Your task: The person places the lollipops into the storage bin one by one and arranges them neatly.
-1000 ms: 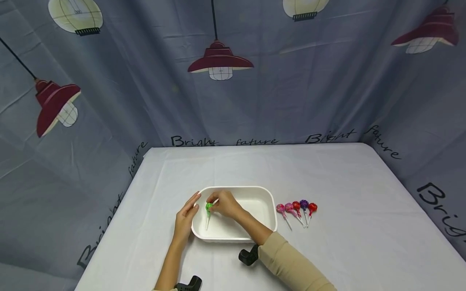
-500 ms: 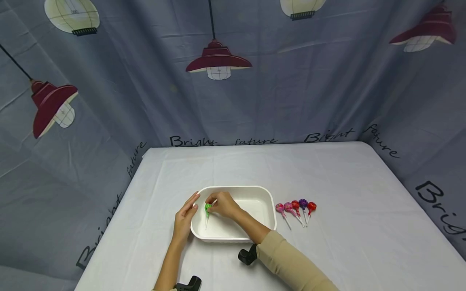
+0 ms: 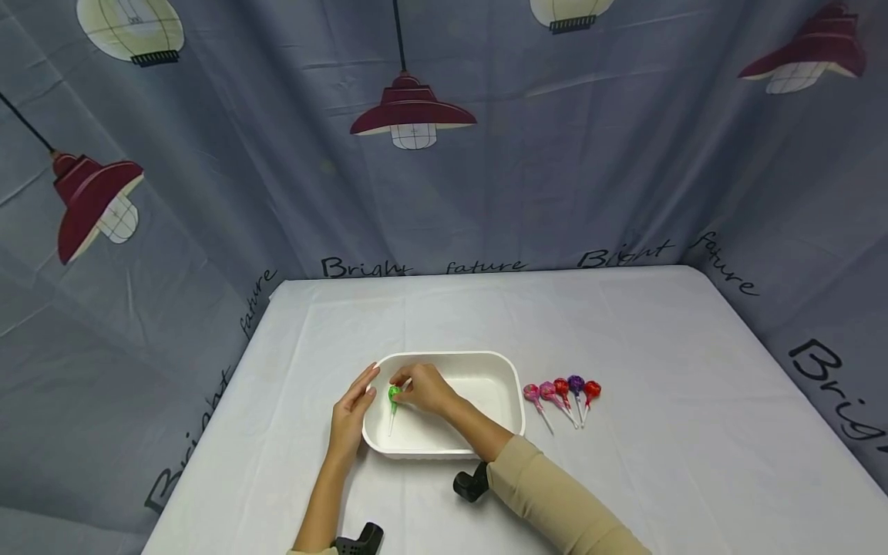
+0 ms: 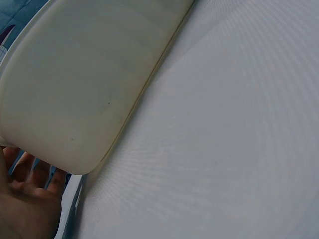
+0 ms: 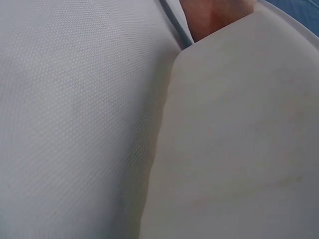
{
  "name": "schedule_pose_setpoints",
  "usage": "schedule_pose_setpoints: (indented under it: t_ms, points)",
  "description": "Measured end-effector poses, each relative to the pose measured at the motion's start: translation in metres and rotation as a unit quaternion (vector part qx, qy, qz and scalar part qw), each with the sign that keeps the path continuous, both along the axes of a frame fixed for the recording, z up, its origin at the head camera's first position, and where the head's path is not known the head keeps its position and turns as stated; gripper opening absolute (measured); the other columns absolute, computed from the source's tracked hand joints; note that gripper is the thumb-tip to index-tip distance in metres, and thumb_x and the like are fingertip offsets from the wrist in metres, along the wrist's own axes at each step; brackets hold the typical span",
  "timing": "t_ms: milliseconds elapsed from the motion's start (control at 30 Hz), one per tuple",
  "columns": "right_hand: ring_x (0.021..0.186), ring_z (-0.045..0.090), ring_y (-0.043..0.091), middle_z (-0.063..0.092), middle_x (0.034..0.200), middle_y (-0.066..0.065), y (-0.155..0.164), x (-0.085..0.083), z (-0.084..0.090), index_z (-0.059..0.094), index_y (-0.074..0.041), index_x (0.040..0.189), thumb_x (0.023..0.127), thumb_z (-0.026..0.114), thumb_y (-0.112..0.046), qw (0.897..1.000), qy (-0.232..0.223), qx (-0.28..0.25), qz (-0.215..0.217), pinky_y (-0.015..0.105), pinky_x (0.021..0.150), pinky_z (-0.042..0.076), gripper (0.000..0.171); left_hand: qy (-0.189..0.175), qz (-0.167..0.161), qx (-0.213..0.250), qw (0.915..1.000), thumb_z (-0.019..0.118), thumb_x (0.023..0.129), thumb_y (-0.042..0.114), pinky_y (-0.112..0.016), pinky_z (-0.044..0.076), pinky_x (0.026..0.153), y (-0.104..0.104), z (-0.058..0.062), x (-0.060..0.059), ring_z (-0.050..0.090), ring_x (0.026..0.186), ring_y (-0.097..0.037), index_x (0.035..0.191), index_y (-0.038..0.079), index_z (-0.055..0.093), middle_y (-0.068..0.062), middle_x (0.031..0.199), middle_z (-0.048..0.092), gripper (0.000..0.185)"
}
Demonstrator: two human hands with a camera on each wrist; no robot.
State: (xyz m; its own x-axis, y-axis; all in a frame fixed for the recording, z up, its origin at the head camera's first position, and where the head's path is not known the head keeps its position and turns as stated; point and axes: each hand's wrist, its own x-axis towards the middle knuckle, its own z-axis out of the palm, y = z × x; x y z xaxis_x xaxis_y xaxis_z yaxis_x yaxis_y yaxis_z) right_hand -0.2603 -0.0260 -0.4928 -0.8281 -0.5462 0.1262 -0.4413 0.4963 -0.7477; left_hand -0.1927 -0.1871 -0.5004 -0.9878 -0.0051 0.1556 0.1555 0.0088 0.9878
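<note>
In the head view a white tray [image 3: 444,444] lies on the table. Inside it, near the left end, is a green lollipop [image 3: 393,395] with its white stick toward the near side. My right hand [image 3: 425,389] reaches over the tray's near wall and pinches the lollipop at its green head. At the tray's left end my left hand [image 3: 350,420] rests with fingers extended against the rim. The left wrist view shows the tray's outer wall [image 4: 89,84] with the left hand's fingers [image 4: 37,174] behind its end. Only the tray's wall [image 5: 234,139] fills the right wrist view; the right fingers are hidden there.
Right of the tray several lollipops lie in a row: pink ones [image 3: 531,393], red ones [image 3: 592,389] and a purple one [image 3: 576,383]. A white cloth covers the table [image 3: 659,432]. Behind it hangs a grey curtain [image 3: 555,169] with printed lamps.
The head view has shifted slightly. Both hands, the tray and the green lollipop keep their places relative to each other.
</note>
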Motion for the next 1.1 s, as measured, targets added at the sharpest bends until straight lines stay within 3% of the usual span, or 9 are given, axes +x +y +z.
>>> schedule_pose_setpoints:
  t_ms: [367, 600, 700, 800, 867, 933, 1033, 1100]
  points:
    - [0.078, 0.063, 0.018, 0.068, 0.099, 0.009, 0.011, -0.001, 0.01, 0.068, -0.002, 0.102, 0.078, 0.073, -0.01, 0.999, -0.011, -0.036, -0.03, 0.017, 0.065, 0.051, 0.026, -0.014, 0.003, -0.006, 0.9999, 0.046, 0.096, 0.007, -0.015, 0.024, 0.106, 0.002, 0.003, 0.001, 0.026, 0.135, -0.016, 0.132, 0.0, 0.049, -0.005, 0.143, 0.038, 0.036]
    - [0.082, 0.065, 0.018, 0.067, 0.101, 0.006, 0.023, 0.005, 0.031, 0.068, -0.005, 0.105, 0.082, 0.07, -0.014, 0.992, -0.031, -0.112, -0.049, 0.022, 0.068, 0.053, 0.025, -0.016, 0.009, -0.01, 0.9998, 0.047, 0.096, 0.009, -0.014, 0.024, 0.105, 0.002, 0.004, 0.003, 0.028, 0.134, -0.014, 0.131, 0.001, 0.049, -0.003, 0.142, 0.039, 0.036]
    - [0.083, 0.064, 0.019, 0.067, 0.102, 0.008, 0.034, 0.008, 0.041, 0.067, -0.004, 0.106, 0.083, 0.07, -0.016, 0.983, -0.047, -0.168, -0.05, 0.024, 0.069, 0.053, 0.027, -0.011, 0.011, -0.012, 0.9998, 0.047, 0.097, 0.009, -0.014, 0.024, 0.105, 0.001, 0.003, 0.002, 0.028, 0.134, -0.014, 0.131, 0.001, 0.049, -0.004, 0.142, 0.039, 0.036]
    - [0.087, 0.063, 0.027, 0.065, 0.105, 0.015, 0.05, 0.018, 0.062, 0.065, 0.001, 0.109, 0.084, 0.067, -0.012, 0.972, -0.065, -0.219, -0.056, 0.026, 0.072, 0.054, 0.028, -0.005, 0.012, -0.012, 0.9998, 0.047, 0.096, 0.008, -0.014, 0.024, 0.105, 0.001, 0.002, 0.002, 0.029, 0.133, -0.014, 0.131, 0.001, 0.05, -0.003, 0.142, 0.04, 0.035]
    - [0.09, 0.062, 0.029, 0.064, 0.107, 0.017, 0.065, 0.023, 0.072, 0.063, 0.003, 0.111, 0.085, 0.066, -0.012, 0.965, -0.075, -0.243, -0.069, 0.029, 0.075, 0.053, 0.03, -0.002, 0.016, -0.006, 0.9998, 0.048, 0.096, 0.011, -0.014, 0.024, 0.105, -0.001, -0.006, -0.002, 0.029, 0.133, -0.011, 0.13, 0.005, 0.052, 0.0, 0.141, 0.041, 0.035]
    - [0.092, 0.062, 0.027, 0.063, 0.108, 0.017, 0.083, 0.025, 0.077, 0.063, 0.002, 0.112, 0.086, 0.066, -0.012, 0.958, -0.079, -0.261, -0.092, 0.028, 0.078, 0.053, 0.03, 0.0, 0.02, -0.005, 0.9998, 0.05, 0.096, 0.014, -0.015, 0.023, 0.106, -0.002, -0.014, -0.005, 0.029, 0.133, -0.011, 0.13, 0.008, 0.053, 0.001, 0.141, 0.041, 0.035]
    - [0.092, 0.062, 0.019, 0.064, 0.109, 0.014, 0.11, 0.022, 0.069, 0.062, -0.001, 0.115, 0.086, 0.067, -0.018, 0.946, -0.079, -0.284, -0.132, 0.026, 0.081, 0.052, 0.034, 0.004, 0.027, -0.002, 0.9996, 0.052, 0.095, 0.019, -0.015, 0.023, 0.106, -0.004, -0.026, -0.009, 0.029, 0.133, -0.011, 0.129, 0.012, 0.055, 0.002, 0.141, 0.041, 0.035]
    - [0.092, 0.062, 0.016, 0.063, 0.111, 0.013, 0.126, 0.022, 0.066, 0.062, -0.001, 0.116, 0.085, 0.067, -0.019, 0.937, -0.08, -0.301, -0.159, 0.025, 0.081, 0.052, 0.035, 0.006, 0.028, -0.002, 0.9996, 0.052, 0.095, 0.019, -0.016, 0.023, 0.106, -0.004, -0.026, -0.009, 0.028, 0.134, -0.013, 0.129, 0.011, 0.054, 0.001, 0.141, 0.041, 0.035]
